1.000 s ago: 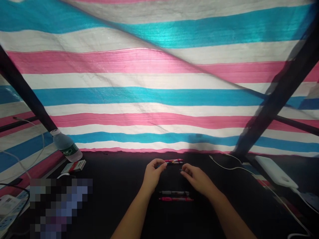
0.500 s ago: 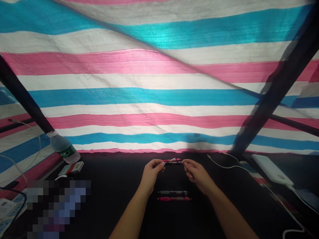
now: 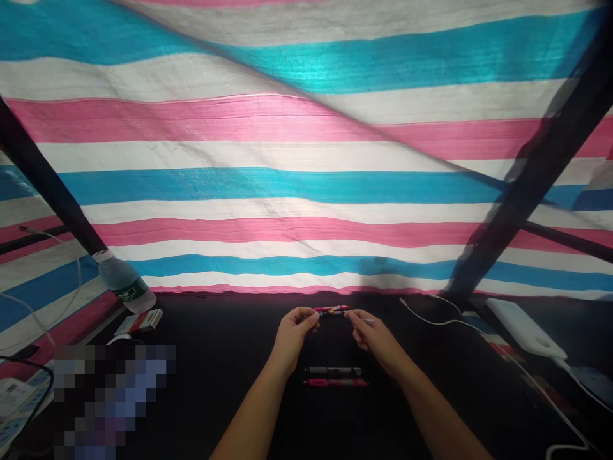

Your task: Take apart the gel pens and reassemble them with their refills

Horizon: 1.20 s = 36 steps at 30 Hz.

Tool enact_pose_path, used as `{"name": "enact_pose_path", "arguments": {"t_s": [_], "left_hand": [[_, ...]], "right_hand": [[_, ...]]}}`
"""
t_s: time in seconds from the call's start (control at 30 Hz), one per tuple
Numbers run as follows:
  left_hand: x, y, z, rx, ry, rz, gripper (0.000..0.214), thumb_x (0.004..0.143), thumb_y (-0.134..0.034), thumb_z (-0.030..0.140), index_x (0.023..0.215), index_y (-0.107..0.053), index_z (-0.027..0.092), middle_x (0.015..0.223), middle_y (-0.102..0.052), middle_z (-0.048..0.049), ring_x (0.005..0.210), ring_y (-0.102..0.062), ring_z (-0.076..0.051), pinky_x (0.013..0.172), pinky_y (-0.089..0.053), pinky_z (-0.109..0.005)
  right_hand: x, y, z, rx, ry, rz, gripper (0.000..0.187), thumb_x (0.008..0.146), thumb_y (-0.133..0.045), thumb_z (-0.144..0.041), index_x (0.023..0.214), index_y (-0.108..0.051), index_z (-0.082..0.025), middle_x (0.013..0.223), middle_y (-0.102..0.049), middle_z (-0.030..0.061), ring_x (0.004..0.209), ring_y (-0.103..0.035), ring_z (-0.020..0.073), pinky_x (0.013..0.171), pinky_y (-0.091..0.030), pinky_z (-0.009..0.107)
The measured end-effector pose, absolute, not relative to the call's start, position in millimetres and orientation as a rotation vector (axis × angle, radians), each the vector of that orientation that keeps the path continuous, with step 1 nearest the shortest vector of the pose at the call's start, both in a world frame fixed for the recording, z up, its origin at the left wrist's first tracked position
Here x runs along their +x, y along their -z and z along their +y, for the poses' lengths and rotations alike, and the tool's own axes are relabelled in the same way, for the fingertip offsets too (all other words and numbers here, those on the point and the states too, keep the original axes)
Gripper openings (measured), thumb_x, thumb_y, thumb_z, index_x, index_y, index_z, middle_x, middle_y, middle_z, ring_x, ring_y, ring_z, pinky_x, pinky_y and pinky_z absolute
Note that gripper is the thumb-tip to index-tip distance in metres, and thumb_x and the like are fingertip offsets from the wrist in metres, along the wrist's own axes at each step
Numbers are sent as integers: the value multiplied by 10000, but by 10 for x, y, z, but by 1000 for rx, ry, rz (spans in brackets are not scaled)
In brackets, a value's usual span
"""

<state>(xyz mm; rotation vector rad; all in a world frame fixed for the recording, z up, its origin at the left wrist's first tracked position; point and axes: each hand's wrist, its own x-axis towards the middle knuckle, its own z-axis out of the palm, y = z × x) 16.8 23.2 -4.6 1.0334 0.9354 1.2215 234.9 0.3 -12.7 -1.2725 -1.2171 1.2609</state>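
Slim grey and red plastic pens (image 3: 335,383) were already laid lower-centre. A thin grey stick (image 3: 368,321) was pinched by the right hand (image 3: 379,337); the left hand (image 3: 292,333) was narrowed, load unclear.

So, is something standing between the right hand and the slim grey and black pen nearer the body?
Nothing visible: black tabletop shows between the right hand and that grey and black pen. The slim red pen lies along its near side, not between.

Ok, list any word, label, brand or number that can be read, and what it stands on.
No text is readable.
Plastic bottle, green label: white marking, too blurred.
White-and-red box: print too small.
Red pen, grey pen: any print too small.
White adapter, left edge: marking too small.
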Motion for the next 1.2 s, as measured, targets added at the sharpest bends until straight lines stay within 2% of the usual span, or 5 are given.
{"name": "enact_pose_path", "arguments": {"t_s": [0.13,0.27,0.57,0.9,1.2], "left_hand": [[158,29,227,1080,-1214,943,284,739,-848,380,860,-747,143,723,-684,-30,694,-611,-146,685,-458,-246],[134,32,228,1225,-1171,979,251,758,-826,356,891,-763,153,755,-704,-39,728,-636,-169,703,-473,-266],[106,-62,163,1759,-1180,1040,123,883,-709,250,973,-791,232,989,-721,-57,946,-663,-226,858,-483,-331],[136,-119,49,2364,-1108,975,167,978,-627,244,1082,-753,274,1031,-726,-47,980,-603,-231,939,-447,-399],[190,-105,52,1694,-1271,893,221,830,-774,224,1045,-725,230,993,-757,-45,870,-679,-206,836,-526,-327]], "right_hand": [[2342,13,-35,-1385,-910,-1371,597,955,-458,-686,754,-742,-201,752,-629,42,702,-579,198,640,-441,305],[2348,-23,-27,-1274,-785,-1374,529,939,-502,-668,853,-754,-210,984,-699,90,953,-628,280,834,-485,359],[2300,14,-47,-1211,-838,-1416,456,964,-522,-600,1069,-724,-204,761,-622,21,720,-576,211,650,-441,302],[2226,-4,-134,-1129,-629,-1927,193,1009,-577,-351,1000,-750,-266,893,-685,43,908,-614,234,811,-471,344],[2171,-23,-168,-1126,-817,-1880,215,1014,-556,-349,959,-731,-236,894,-669,31,851,-634,205,766,-473,303]]}}
